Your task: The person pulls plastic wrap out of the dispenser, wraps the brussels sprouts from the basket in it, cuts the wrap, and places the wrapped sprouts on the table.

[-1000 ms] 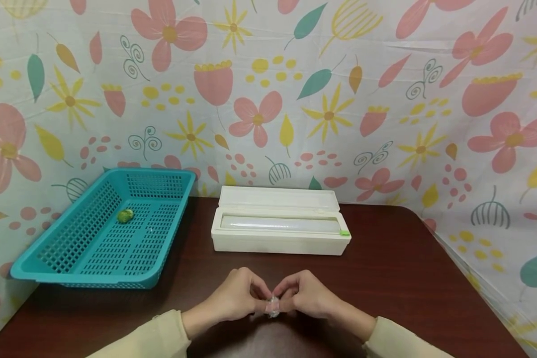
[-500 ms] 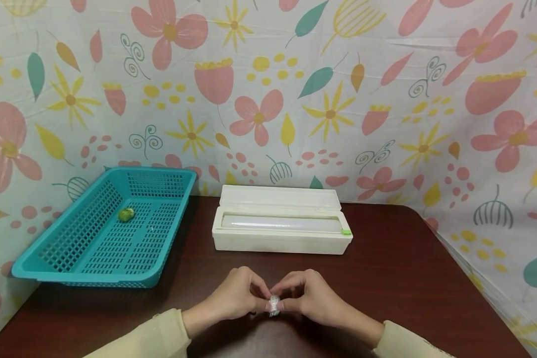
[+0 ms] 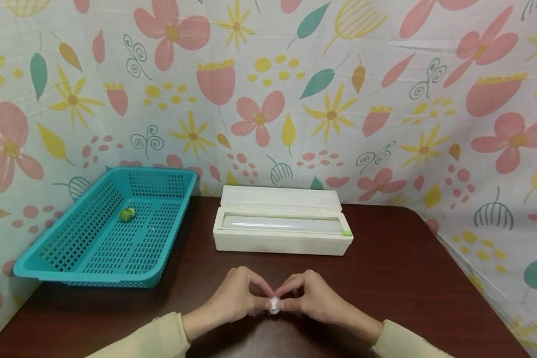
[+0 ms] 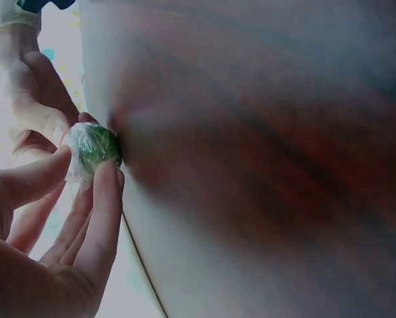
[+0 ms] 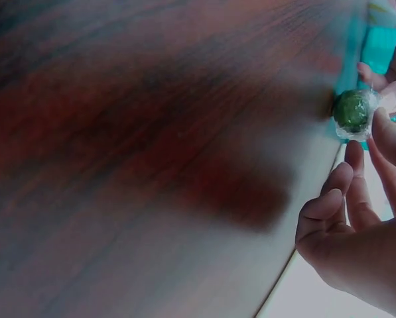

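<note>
Between my two hands, low in the middle of the head view, is a Brussels sprout wrapped in crinkled clear cling film. My left hand pinches it from the left with thumb and fingertips. From the other side my right hand pinches the same bundle, the thumbs facing each other across it. Green shows through the film in both wrist views, while the head view shows mostly shiny, whitish plastic. Fingers cover part of the bundle.
Behind the hands stands a white cling film box, lid raised, with a film roll inside and a green slider. A teal basket at left holds another Brussels sprout. A floral curtain hangs behind the table.
Both hands stay in the same place around the wrapped sprout. Their fingers shift slightly on the film, with the index fingertips now meeting above it.
</note>
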`<state>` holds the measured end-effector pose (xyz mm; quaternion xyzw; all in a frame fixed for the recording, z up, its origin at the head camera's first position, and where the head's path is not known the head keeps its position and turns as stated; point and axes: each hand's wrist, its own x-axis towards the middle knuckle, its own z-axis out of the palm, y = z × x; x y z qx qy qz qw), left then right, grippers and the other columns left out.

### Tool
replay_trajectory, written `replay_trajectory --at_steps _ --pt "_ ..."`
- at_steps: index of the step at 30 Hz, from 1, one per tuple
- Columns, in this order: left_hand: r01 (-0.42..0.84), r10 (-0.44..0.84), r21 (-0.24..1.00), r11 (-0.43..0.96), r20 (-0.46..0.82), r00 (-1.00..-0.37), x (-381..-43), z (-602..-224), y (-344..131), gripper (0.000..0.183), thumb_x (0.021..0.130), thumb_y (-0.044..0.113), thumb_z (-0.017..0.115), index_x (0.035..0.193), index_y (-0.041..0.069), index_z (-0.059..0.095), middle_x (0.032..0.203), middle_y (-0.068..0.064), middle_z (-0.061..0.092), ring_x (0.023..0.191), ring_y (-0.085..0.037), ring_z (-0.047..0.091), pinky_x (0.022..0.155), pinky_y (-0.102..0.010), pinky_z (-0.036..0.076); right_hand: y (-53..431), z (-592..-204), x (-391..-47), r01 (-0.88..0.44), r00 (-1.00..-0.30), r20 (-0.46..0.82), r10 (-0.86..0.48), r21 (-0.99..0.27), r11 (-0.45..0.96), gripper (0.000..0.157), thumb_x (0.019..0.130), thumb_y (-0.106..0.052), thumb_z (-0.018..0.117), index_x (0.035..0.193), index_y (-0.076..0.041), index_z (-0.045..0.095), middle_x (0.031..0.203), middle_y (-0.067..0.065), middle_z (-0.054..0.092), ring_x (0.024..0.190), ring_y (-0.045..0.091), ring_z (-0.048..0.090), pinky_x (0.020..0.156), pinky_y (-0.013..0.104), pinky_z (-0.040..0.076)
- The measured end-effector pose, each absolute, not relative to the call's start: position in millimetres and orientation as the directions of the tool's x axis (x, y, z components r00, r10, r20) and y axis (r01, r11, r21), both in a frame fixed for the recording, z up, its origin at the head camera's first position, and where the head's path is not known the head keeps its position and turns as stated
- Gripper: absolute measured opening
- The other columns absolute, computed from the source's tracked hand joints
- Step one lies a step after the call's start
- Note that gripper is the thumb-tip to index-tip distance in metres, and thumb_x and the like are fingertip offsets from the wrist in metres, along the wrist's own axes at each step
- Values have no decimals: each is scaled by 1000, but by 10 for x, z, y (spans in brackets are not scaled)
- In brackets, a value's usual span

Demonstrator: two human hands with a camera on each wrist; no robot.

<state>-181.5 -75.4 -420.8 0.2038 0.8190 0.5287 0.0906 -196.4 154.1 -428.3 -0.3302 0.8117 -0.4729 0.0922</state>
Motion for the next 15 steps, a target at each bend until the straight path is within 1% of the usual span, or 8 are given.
replay_trajectory --at_steps 4,8,11,15 --pt "222 437 902 369 42 -899 -1822 -4213 -753 13 79 2 91 77 12 82 76 4 75 54 -13 68 51 -27 55 1538 -4302 -1974 -431 -767 141 -625 -836 340 14 88 -17 88 100 -10 85 93 -3 78 67 5 60 57 24 52" --pt "218 453 899 380 25 -891 -1837 -4225 -761 13 79 0 91 77 10 82 71 2 74 51 -14 65 51 -26 53 1539 -4310 -1974 -391 -787 106 -608 -848 358 14 87 -16 89 99 -9 85 91 -5 77 63 4 58 55 22 49" --pt "211 455 901 380 17 -890 -1838 -4230 -764 13 79 0 91 78 10 82 70 1 74 50 -14 63 51 -26 52 1542 -4309 -1965 -338 -801 65 -596 -870 359 14 87 -15 88 99 -9 85 85 -2 77 59 4 56 52 21 46" --pt "201 444 904 378 14 -896 -1833 -4224 -757 13 80 1 90 78 10 82 66 3 72 49 -12 63 50 -26 51 1551 -4283 -1955 -233 -813 -5 -582 -914 333 15 88 -10 86 101 -5 83 81 6 76 59 5 57 52 20 46"
